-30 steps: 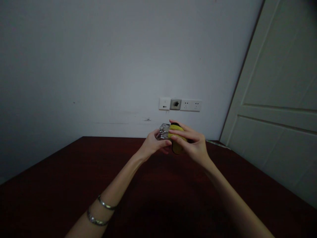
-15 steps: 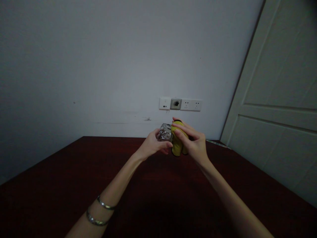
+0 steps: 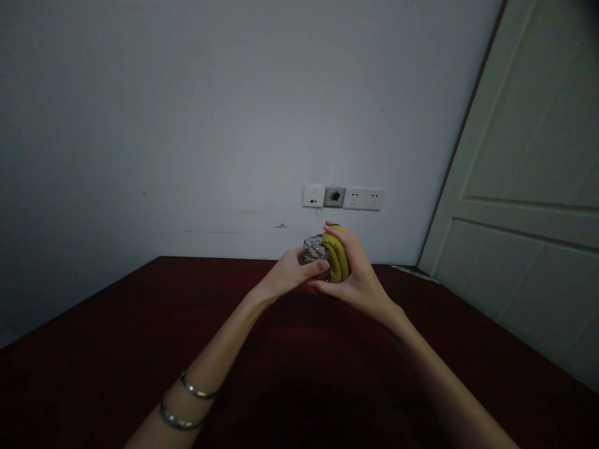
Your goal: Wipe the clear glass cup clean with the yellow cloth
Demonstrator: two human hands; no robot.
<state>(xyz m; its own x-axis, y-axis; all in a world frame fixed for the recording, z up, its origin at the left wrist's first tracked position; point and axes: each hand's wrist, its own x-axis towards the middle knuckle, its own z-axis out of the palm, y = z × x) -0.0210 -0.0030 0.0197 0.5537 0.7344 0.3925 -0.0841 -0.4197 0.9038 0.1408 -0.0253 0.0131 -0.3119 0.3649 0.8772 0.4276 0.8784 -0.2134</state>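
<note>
My left hand is closed around a clear, faceted glass-like object, its thumb across the near side. What kind of vessel or block it is, I cannot tell. In my right hand is a folded yellow cloth, gripped between the thumb below and the fingers over the top. The cloth presses against the right side of the clear object. Both are held up in the air above the dark red table. The fingers of my left hand behind the object are mostly hidden.
A pale wall stands behind the table, with a row of sockets just beyond my hands. To the right is a white panelled door. A thin flat strip lies at the table's back right edge.
My right hand has shifted its grip: the cloth, hanging down before, is now bunched against the clear object, and my right thumb has moved beneath it. My left hand has barely moved.
</note>
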